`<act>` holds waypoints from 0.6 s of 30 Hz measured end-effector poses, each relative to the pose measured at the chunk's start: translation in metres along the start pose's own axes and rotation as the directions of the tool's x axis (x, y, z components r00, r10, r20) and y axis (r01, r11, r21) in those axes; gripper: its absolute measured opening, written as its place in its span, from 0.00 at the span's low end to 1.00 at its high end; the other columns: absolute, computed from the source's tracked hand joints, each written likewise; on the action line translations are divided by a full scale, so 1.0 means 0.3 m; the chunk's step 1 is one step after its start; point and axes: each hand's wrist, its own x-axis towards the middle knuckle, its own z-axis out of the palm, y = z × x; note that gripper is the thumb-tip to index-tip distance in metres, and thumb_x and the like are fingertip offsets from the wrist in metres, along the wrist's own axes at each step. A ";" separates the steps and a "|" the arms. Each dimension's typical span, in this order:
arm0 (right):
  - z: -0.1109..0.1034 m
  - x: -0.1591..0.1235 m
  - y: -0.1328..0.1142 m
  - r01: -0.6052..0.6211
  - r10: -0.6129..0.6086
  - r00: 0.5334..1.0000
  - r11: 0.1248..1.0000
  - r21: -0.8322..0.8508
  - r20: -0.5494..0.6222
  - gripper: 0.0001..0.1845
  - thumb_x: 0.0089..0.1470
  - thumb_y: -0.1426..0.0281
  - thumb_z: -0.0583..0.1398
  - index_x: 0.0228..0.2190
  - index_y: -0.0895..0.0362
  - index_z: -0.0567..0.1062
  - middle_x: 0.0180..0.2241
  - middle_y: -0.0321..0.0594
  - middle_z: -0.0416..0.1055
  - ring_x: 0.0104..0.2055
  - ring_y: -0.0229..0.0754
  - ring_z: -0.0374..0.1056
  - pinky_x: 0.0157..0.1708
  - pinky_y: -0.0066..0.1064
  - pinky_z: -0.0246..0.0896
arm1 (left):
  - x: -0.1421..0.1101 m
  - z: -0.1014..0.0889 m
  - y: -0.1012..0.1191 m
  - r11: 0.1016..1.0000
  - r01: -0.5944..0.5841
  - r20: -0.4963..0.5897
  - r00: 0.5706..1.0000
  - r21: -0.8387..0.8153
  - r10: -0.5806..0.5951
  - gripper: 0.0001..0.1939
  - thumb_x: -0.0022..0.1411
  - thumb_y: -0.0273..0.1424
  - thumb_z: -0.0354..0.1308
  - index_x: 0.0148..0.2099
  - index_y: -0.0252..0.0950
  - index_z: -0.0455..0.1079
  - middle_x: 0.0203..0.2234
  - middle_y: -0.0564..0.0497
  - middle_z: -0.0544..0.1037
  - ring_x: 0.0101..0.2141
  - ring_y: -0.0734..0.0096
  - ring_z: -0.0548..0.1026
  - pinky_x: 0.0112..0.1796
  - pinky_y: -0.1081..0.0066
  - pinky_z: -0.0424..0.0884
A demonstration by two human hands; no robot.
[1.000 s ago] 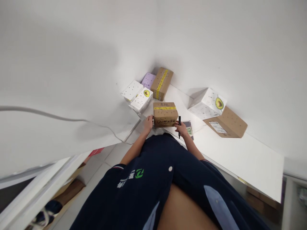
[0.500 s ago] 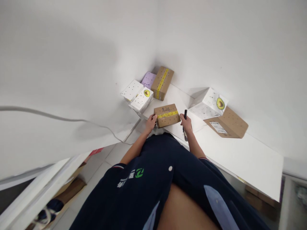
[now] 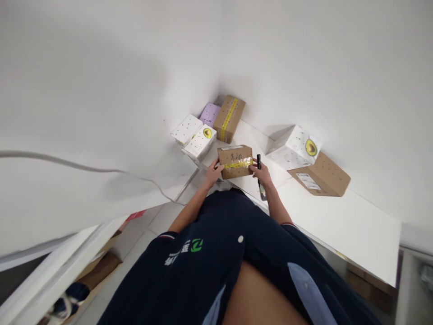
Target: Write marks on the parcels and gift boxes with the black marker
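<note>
A brown cardboard box (image 3: 236,172) with dark dots, yellow tape and black handwriting is between my two hands, tilted so that a white label shows on its far side. My left hand (image 3: 213,173) grips its left end, thumb on the front face. At the right end, the fingers of my right hand (image 3: 261,173) press on the box. That same hand also holds a black marker (image 3: 259,161), pointing away from me. Below my right wrist lies a small object (image 3: 263,193) that I cannot make out.
On the white table (image 3: 358,225), white avocado-print boxes (image 3: 199,143), a purple box (image 3: 209,113) and a taped cardboard box (image 3: 229,118) stand in the corner. To the right, another avocado box (image 3: 295,146) touches a labelled carton (image 3: 323,174). A cable (image 3: 101,169) hangs at left.
The box has tilted, bringing a white label on its far side into view. My right hand has moved in against its right end, the marker still in it.
</note>
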 end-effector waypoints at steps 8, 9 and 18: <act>0.037 -0.032 0.008 -0.121 0.126 0.992 0.971 0.205 -0.011 0.24 0.47 0.67 0.65 0.48 0.55 0.76 0.30 0.31 0.75 0.21 0.28 0.60 0.24 0.24 0.70 | 0.003 -0.001 -0.023 0.999 -0.047 -0.025 0.999 -0.007 0.047 0.33 0.55 0.29 0.60 0.64 0.37 0.71 0.59 0.44 0.77 0.56 0.55 0.77 0.58 0.58 0.73; 0.037 -0.039 0.005 -0.137 0.143 0.990 0.961 0.239 -0.006 0.22 0.47 0.67 0.66 0.47 0.55 0.76 0.27 0.29 0.73 0.19 0.27 0.56 0.24 0.24 0.71 | 0.002 -0.001 -0.028 0.999 -0.051 -0.036 0.998 -0.013 0.050 0.33 0.54 0.28 0.60 0.64 0.37 0.71 0.58 0.44 0.78 0.55 0.56 0.77 0.58 0.58 0.73; 0.063 -0.079 0.001 -0.256 0.249 0.966 0.910 0.326 0.061 0.19 0.62 0.52 0.63 0.36 0.56 0.72 0.36 0.39 0.78 0.14 0.23 0.46 0.18 0.24 0.69 | 0.000 -0.004 -0.037 0.997 -0.068 -0.149 0.986 0.046 0.074 0.30 0.49 0.23 0.53 0.56 0.34 0.75 0.53 0.42 0.80 0.54 0.57 0.78 0.55 0.59 0.75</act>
